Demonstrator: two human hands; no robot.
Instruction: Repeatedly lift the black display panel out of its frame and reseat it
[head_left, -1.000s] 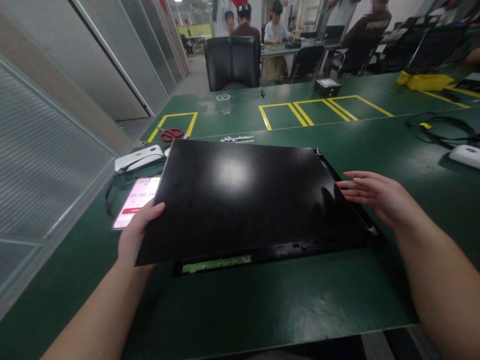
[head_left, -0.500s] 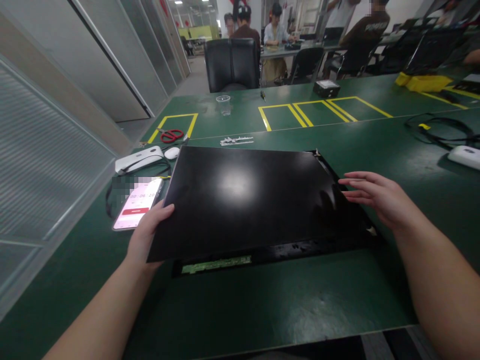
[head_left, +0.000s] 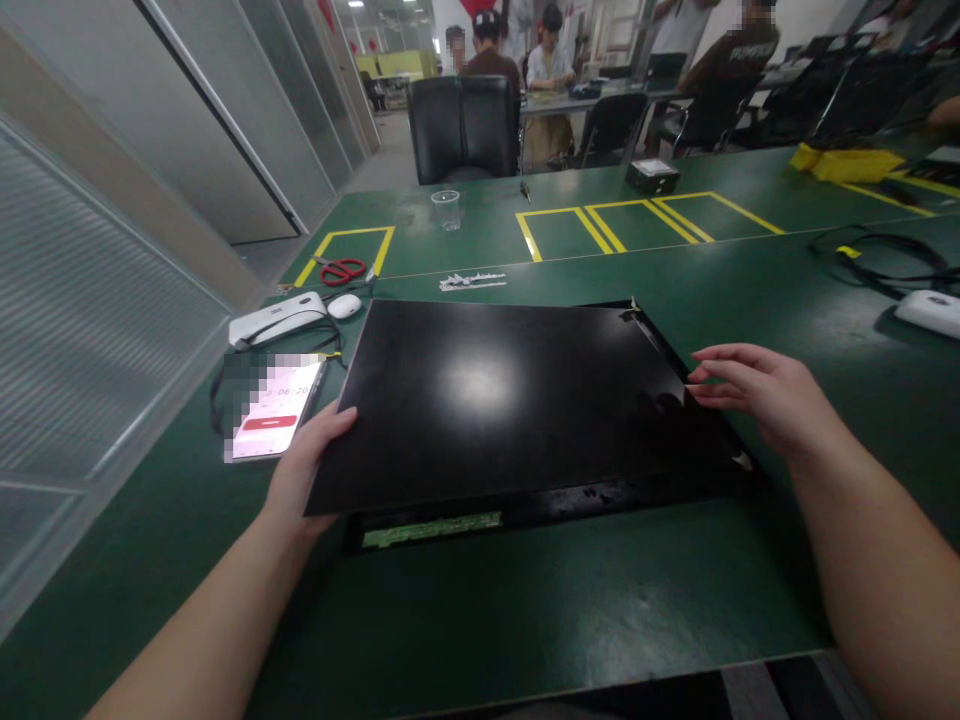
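- Seating of the black panel point(head_left: 510, 400) on the dark frame point(head_left: 660, 340) looks mostly done. Its right edge seems down, while the left near corner is not yet flat.
- The panel lies mid-table, close to the front edge of the green table point(head_left: 525, 620). The frame's near rail and a green circuit strip point(head_left: 431, 529) show just below it.
- The left hand point(head_left: 304, 465) grips the raised left near corner, thumb on top and the other fingers hidden underneath.
- The right hand point(head_left: 757, 395) is loose, with fingers stretched to the panel's right edge. I cannot tell whether they touch it or sit just above.
- Against the earlier frames, the panel's left edge has dropped and drawn rightward, clear of the phone point(head_left: 274, 408). A white mouse point(head_left: 344, 306) now shows beyond the far left corner. The right hand has scarcely moved.
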